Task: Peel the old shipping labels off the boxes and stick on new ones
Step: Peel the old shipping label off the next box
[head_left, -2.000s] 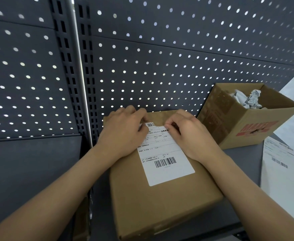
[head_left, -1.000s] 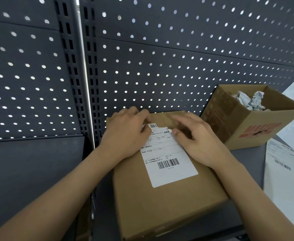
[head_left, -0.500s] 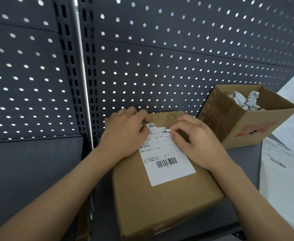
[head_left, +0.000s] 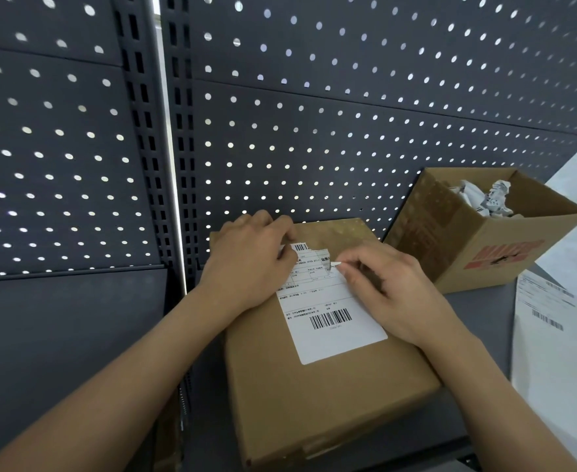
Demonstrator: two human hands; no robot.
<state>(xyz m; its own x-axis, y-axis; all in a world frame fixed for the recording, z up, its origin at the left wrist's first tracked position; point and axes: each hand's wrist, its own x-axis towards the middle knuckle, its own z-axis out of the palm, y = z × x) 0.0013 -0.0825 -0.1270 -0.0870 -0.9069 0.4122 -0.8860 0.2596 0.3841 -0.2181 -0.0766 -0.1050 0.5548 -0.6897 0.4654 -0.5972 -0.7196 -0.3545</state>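
Label on the closed box, white with barcodes, far edge torn ragged. The right hand pinches a lifted scrap of it between thumb and forefinger, other fingers curled. The left hand lies palm-down over the label's left edge, fingers bent, gripping nothing. Pegboard stands just behind. An open box of crumpled paper sits to the right, beside a label sheet.
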